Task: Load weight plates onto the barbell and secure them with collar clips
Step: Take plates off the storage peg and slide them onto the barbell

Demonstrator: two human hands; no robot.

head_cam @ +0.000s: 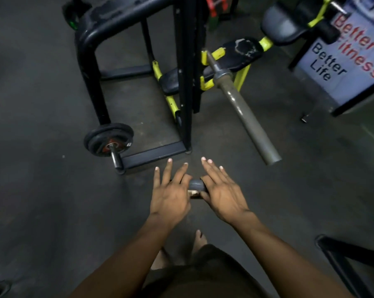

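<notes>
A small dark weight plate (pixel 196 185) is sandwiched edge-on between my two palms, low in the middle of the head view. My left hand (pixel 171 195) presses its left face and my right hand (pixel 223 193) presses its right face, all fingers straight and spread. Most of the plate is hidden by the hands. The bare grey barbell sleeve (pixel 249 122) slants from the bench rack toward me, and its free end (pixel 273 158) is up and to the right of my right hand. I cannot see a collar clip.
A black rack frame (pixel 185 82) stands ahead, with black plates (pixel 108 139) on a low storage peg at its left foot. Behind it is a black and yellow bench (pixel 231 57). A printed sign (pixel 349 59) stands at the right, and another black frame (pixel 349 261) at bottom right.
</notes>
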